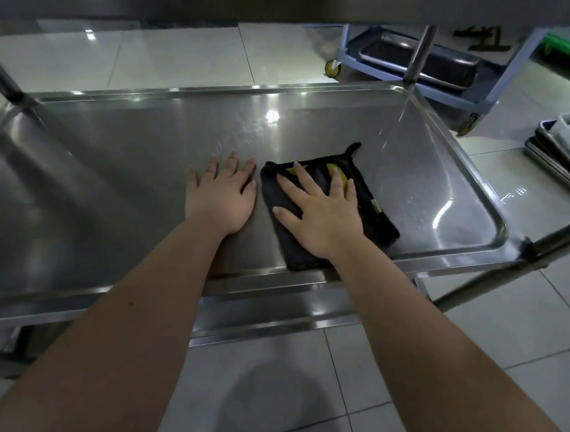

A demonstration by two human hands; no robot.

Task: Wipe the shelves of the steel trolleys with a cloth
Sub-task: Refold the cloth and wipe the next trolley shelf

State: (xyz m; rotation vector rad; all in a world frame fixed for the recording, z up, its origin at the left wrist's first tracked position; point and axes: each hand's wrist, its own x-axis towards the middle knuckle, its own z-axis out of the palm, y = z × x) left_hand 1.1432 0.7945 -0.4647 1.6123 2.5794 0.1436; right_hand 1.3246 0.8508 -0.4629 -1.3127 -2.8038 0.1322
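Right hand (324,213) flat atop cloth (376,219).

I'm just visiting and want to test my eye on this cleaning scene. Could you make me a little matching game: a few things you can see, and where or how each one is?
Things:
1. left hand
2. right hand
3. black cloth
4. blue trolley

States or places:
A. standing on the tiled floor, far right
B. flat on the bare steel shelf
C. pressing down on the cloth
D. spread on the shelf under a palm

Pairs: 1-B, 2-C, 3-D, 4-A
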